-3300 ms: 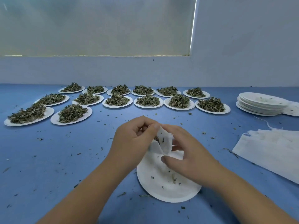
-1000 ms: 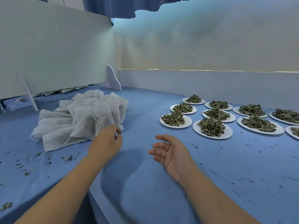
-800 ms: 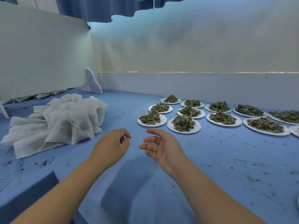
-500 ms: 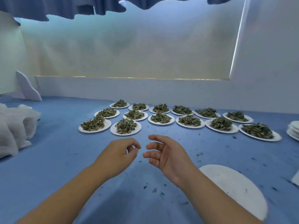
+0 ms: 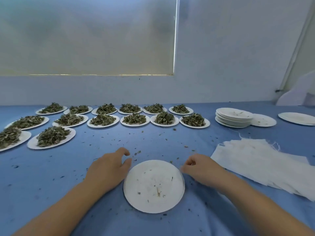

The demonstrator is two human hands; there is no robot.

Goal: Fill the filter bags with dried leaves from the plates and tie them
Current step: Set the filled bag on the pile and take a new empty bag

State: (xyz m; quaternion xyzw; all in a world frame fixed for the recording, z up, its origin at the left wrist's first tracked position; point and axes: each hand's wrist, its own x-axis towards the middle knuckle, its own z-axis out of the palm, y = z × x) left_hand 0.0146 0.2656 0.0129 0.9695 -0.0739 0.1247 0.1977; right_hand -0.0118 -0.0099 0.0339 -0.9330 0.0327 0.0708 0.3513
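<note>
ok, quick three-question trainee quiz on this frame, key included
1. True or false: the near plate is heaped with leaves.
2. The flat filter bags lie: A) on the leaf plates B) on the table, at the right C) against the wall.
3. Which hand is nearer the stack of empty plates?
Key: 1 false, only crumbs on it. 2 B. 3 the right hand.
</note>
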